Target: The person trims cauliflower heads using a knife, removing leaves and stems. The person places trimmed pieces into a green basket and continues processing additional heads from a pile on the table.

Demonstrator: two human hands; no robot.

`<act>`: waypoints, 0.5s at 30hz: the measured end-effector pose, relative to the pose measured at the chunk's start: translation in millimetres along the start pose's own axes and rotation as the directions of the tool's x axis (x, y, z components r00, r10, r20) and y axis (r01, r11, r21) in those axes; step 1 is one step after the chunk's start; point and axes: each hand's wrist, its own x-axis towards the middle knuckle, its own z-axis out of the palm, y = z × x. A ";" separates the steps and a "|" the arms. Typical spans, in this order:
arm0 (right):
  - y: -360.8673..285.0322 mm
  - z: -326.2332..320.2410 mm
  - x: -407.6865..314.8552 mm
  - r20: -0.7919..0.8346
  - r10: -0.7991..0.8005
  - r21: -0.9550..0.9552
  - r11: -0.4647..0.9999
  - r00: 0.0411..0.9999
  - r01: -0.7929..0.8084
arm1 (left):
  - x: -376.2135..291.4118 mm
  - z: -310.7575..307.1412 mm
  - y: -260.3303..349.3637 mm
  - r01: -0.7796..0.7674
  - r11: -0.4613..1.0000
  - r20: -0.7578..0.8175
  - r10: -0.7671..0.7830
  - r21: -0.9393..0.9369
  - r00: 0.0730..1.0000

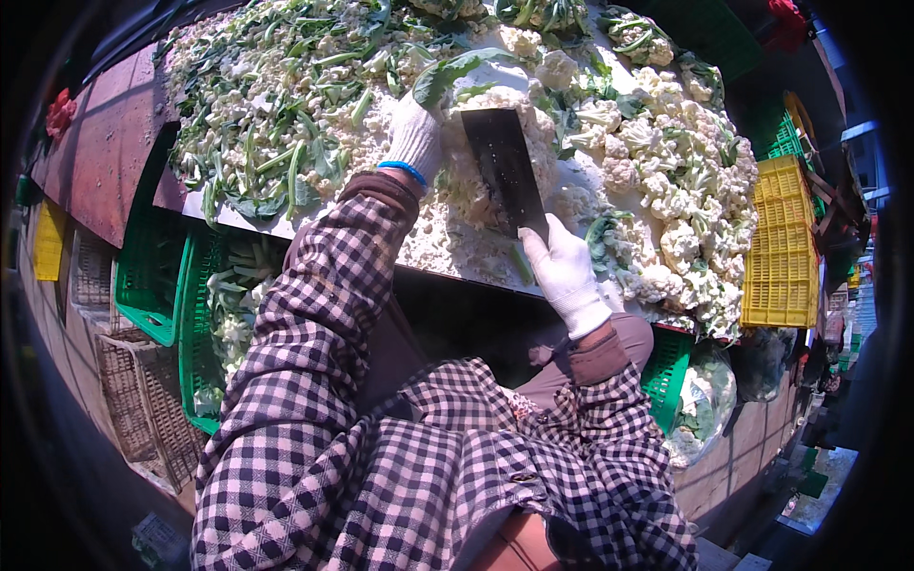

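My right hand [564, 271], in a white glove, grips the end of a wide dark-bladed cleaver [503, 168]. The blade lies across a large cauliflower head [528, 118] and hides part of it. My left hand [415, 135], in a white knit glove with a blue cuff edge, holds that head at its left side; its fingertips are hidden. A green cauliflower leaf [457, 75] sticks out above the left hand. Underneath, the white tabletop [493, 275] is strewn with pale crumbs.
Cut florets [664, 185] are heaped on the right, leaf trimmings and crumbs [285, 121] on the left. Green crates [189, 314] stand below the table's left edge. At right are a yellow crate [778, 243] and a clear bag of cauliflower [703, 407]. Several whole heads [639, 36] sit at the back.
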 end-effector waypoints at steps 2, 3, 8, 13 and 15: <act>3.9 3.2 -5.1 0.029 -0.037 -0.089 0.995 0.999 0.039 | -2.3 -1.0 8.6 0.139 0.990 0.007 -0.139 0.006 0.990; -5.9 -2.1 -11.1 -0.002 -0.013 0.026 1.000 1.000 0.013 | -2.3 -1.5 9.0 0.122 0.992 0.008 -0.122 0.033 0.993; 0.7 1.4 -9.2 -0.116 0.023 -0.016 1.000 0.993 -0.025 | -2.0 -2.4 5.6 0.123 0.991 0.043 -0.125 0.054 0.991; -7.7 -5.2 -15.8 -0.131 0.184 0.157 0.974 0.974 -0.163 | 8.1 5.4 -7.7 -0.098 0.994 -0.033 0.097 -0.045 0.995; -9.7 1.6 -16.4 -0.071 0.244 0.153 0.961 0.967 -0.231 | -1.2 2.3 -8.0 -0.102 0.994 -0.028 0.103 0.031 0.994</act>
